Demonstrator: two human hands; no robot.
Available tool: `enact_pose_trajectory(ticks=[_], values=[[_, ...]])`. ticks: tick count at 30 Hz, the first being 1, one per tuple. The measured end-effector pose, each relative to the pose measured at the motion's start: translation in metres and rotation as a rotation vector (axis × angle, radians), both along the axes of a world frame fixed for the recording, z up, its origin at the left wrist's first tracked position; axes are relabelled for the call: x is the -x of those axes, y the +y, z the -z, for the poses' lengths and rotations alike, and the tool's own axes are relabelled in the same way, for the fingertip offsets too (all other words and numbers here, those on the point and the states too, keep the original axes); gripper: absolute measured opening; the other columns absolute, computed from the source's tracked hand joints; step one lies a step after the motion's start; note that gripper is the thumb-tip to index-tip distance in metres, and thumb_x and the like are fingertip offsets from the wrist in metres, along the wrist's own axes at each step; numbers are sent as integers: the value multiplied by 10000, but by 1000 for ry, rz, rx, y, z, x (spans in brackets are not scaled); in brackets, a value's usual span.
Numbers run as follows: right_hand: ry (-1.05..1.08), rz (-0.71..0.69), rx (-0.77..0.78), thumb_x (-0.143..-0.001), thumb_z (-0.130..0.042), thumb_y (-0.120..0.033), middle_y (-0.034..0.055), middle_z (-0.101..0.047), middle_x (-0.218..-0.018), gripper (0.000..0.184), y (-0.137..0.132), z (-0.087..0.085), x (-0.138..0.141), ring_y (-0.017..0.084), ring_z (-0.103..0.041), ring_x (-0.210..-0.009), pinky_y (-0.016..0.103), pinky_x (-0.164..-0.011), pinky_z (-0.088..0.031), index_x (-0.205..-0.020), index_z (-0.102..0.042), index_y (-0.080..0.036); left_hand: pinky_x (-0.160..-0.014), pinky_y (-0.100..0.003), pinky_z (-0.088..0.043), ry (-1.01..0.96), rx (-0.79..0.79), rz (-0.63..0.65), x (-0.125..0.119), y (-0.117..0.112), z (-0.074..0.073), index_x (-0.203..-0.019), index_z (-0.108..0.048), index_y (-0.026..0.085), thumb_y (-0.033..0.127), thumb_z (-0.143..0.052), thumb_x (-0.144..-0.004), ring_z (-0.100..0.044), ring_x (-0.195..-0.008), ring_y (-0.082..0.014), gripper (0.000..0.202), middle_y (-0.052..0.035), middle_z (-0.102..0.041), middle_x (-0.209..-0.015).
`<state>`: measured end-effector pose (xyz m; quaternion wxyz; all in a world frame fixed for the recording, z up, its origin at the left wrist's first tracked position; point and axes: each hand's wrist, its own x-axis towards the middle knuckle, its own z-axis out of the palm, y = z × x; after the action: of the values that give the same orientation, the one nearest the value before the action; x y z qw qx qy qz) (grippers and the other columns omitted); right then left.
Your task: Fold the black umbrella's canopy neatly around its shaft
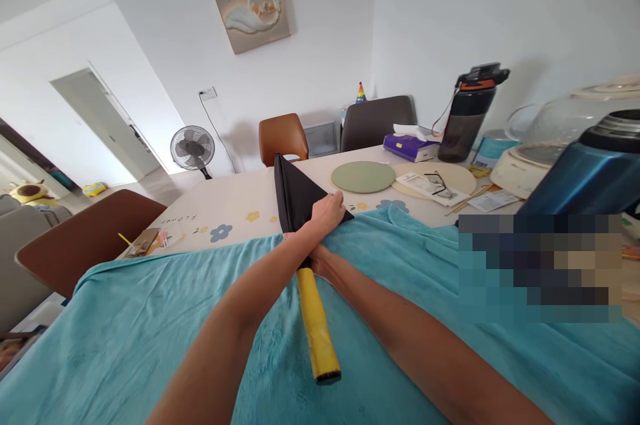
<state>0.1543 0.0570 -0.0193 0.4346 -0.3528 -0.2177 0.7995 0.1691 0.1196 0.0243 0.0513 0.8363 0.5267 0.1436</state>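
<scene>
A racket with a worn yellow grip [318,328] lies over the teal cloth [200,318], its butt end towards me. A black, roughly triangular cover [299,195] encloses its far end. My left hand [327,211] reaches across to the right edge of the cover, fingers curled on it. Under my left forearm, my right hand [318,261] wraps around the racket where the cover meets the grip. Most of its fingers are hidden; a fingertip shows at the cover's left side.
Beyond the cloth, the flower-printed table [235,202] holds a green round placemat [363,176], glasses [437,183], a purple tissue pack [410,146], a dark bottle [467,115], a glass kettle [555,128] and a blue flask [580,172]. Chairs [283,136] and a fan [193,147] stand around.
</scene>
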Motion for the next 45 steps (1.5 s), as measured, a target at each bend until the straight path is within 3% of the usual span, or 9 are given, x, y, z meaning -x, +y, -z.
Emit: enact_pose_trajectory(ticks=[5,10,14,20,28,32,38,41,45], values=[[20,-44,-44,-847,-463,-115,-27,-468,-472,164,-5,-10,-2,77,-423,-377,178,-333,-373,-687,-474,-150,-825,-286,-420,-237,-136,-108,23,-2,-34,-942,-618,206,194,-333,-858,-554,-950,-177,298,-59,-602,-1035],[46,-98,-33,-816,-563,-169,-31,-490,-529,145,-4,-9,-5,52,-430,-395,160,-334,-388,-705,-478,-129,-652,-247,-469,-589,-217,-289,97,-4,-64,-863,-623,164,237,-412,-783,-588,-728,-151,237,-34,-629,-799],[63,-98,-22,-817,-598,-261,-26,-507,-548,202,-1,-8,-6,49,-440,-389,157,-320,-395,-715,-483,-130,-445,-205,-416,-751,-156,-469,165,-17,-51,-830,-629,151,339,-466,-740,-536,-528,-112,265,-19,-588,-689],[80,-88,24,-845,-559,-345,-25,-496,-531,262,-2,-13,-8,49,-427,-361,149,-288,-373,-709,-454,-148,-501,-220,-424,-582,-79,-616,220,-32,-16,-859,-662,175,324,-479,-724,-556,-564,-128,272,-16,-625,-694],[-13,-126,54,-856,-517,-270,-49,-436,-474,209,-7,-21,-10,51,-389,-317,150,-270,-348,-706,-416,-167,-686,-290,-417,48,105,-538,220,-43,23,-831,-677,212,222,-422,-772,-601,-865,-224,262,-60,-680,-902],[-38,-110,52,-846,-526,-255,-48,-440,-470,204,-7,-22,-9,49,-384,-314,148,-270,-346,-697,-419,-165,-741,-347,-435,113,104,-550,216,-39,21,-858,-682,213,186,-444,-743,-571,-960,-270,266,-96,-647,-978],[-63,-62,34,-816,-552,-196,-32,-471,-486,177,-3,-16,-5,53,-417,-340,158,-279,-364,-681,-450,-145,-923,-335,-397,-123,-222,-368,178,-14,-1,-1060,-613,187,88,-333,-805,-494,-1102,-215,391,-99,-573,-1137],[-41,-62,18,-811,-559,-199,-30,-478,-503,171,-2,-13,-5,53,-424,-350,159,-286,-369,-687,-455,-143,-957,-318,-376,-230,-184,-187,148,6,14,-1117,-558,165,64,-319,-818,-483,-1122,-191,396,-99,-561,-1156],[1,-79,22,-830,-523,-213,-26,-484,-514,167,1,-9,-7,46,-408,-342,153,-279,-359,-696,-457,-138,-955,-352,-372,-531,-41,-294,125,32,42,-1132,-526,120,32,-346,-804,-508,-1089,-208,384,-145,-542,-1166]])
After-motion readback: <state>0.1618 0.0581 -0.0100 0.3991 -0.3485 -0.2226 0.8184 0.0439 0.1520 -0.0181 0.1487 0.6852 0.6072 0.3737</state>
